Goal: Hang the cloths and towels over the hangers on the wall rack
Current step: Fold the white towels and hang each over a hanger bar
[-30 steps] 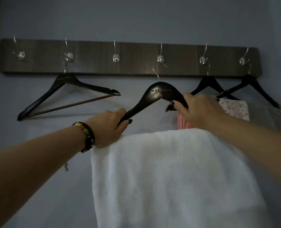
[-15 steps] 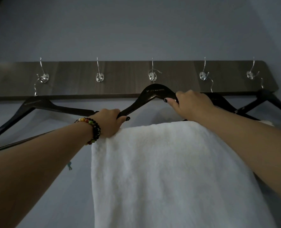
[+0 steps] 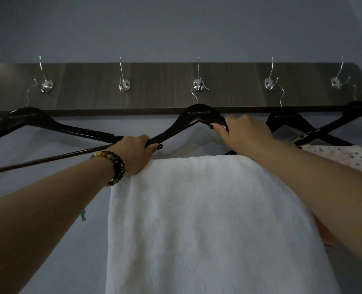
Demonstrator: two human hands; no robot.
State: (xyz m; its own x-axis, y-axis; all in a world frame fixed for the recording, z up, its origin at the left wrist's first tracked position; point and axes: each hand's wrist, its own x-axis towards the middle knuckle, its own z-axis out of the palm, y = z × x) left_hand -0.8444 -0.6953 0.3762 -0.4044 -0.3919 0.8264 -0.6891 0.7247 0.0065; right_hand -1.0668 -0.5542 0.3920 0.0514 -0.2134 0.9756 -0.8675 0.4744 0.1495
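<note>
Since a second ago the hanger (image 3: 199, 118) carrying the white towel (image 3: 214, 219) has gone up to the wall rack (image 3: 154, 88); its wire now reaches the centre hook (image 3: 198, 84), where earlier it hung below the board. Whether the wire is fully seated on the hook cannot be told. Left hand (image 3: 134, 154) grips the hanger's left arm, fingers curled round it, just above the towel's top corner. Right hand (image 3: 243, 132) grips the right shoulder near the peak, thumb underneath. Towel is draped over the hanger's bar, hanging straight down between both forearms, its fold touching the underside of both grips. To do this step well, as I judge it: confirm the wire sits in the hook's curve, lower until the weight is carried, keep the hanger level, then release one hand at a time. Neighbouring empty hanger (image 3: 38, 124) left; spotted cloth (image 3: 343, 158) already hung right.
</note>
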